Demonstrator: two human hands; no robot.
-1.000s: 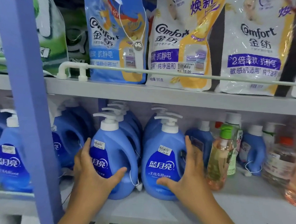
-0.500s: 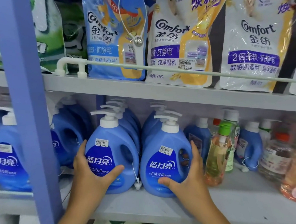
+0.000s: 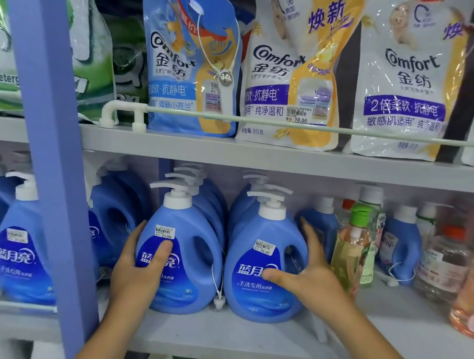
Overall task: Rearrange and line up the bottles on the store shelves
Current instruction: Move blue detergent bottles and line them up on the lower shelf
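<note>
Shelving in a shop fills the view, and the purple upright post (image 3: 49, 166) serves as the marker for everything else. Left of the post, on the lower shelf (image 3: 247, 340), stands a blue pump detergent bottle (image 3: 24, 251) with its label facing out. Just right of the post, set further back, a handled blue jug (image 3: 115, 221) sits turned sideways. Next to the right comes the left front bottle (image 3: 180, 256), upright at the shelf's front edge with a 25.00 price sticker; the left hand (image 3: 137, 267) grips its left side, thumb across the label and the fingers curled round behind it. Touching or nearly touching it on the right is the right front bottle (image 3: 263, 271), also upright and facing out. The right hand (image 3: 307, 276) holds that one, thumb pressed on the label and fingers reaching up along its handle side. More blue pump bottles stand in rows behind both. Further right of the post stands a yellow bottle with a green cap (image 3: 351, 249), then some blurred clear and pink bottles, possibly oils. On the upper shelf, right of the post, Comfort softener pouches (image 3: 291, 71) lean behind a white rail (image 3: 290, 124).
</note>
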